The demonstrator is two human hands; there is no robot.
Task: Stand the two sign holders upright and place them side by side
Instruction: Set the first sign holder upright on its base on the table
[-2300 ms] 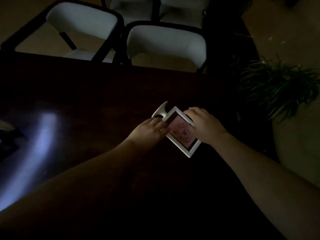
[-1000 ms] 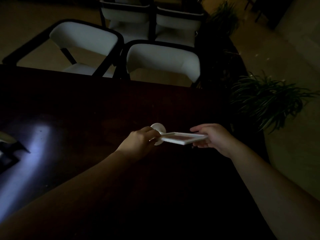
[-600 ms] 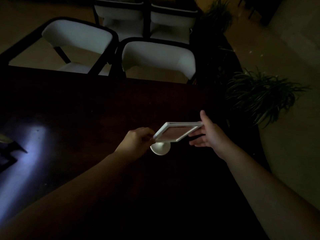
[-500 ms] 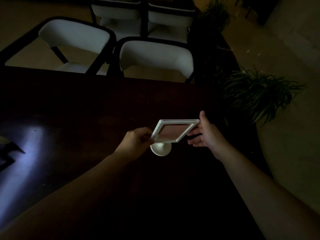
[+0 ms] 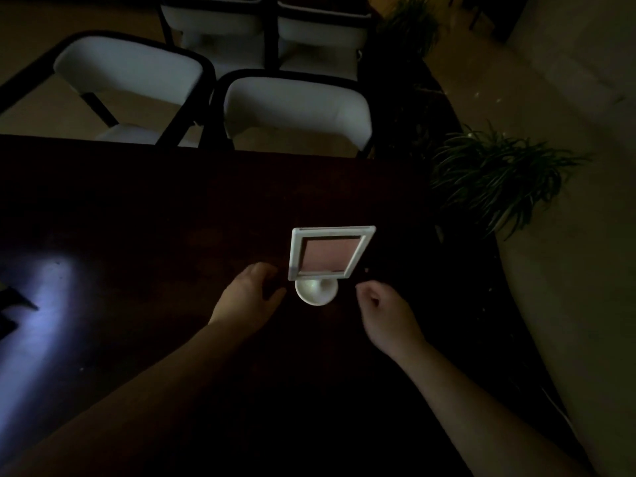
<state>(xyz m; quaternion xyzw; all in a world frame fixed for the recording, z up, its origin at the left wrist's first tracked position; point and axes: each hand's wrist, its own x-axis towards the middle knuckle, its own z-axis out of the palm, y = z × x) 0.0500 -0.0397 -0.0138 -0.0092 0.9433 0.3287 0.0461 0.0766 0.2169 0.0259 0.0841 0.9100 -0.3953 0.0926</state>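
One white sign holder [image 5: 328, 256] stands upright on the dark table [image 5: 172, 208], its square frame with a pinkish card above a round white base. My left hand [image 5: 249, 297] hovers just left of the base, fingers loosely curled and holding nothing. Just right of the base is my right hand [image 5: 385, 313], also apart from it with curled fingers and nothing in them. I see no second sign holder in the dim light.
Two white chairs [image 5: 296, 108] with black frames stand at the table's far edge, two more behind them. A leafy potted plant [image 5: 495, 173] stands off the right edge. A patch of light [image 5: 48, 304] falls on the table's left, beside a dark object [image 5: 13, 311].
The sign holder went from lying flat in both hands to standing on its base. Both hands have let go and drawn back a little toward me.
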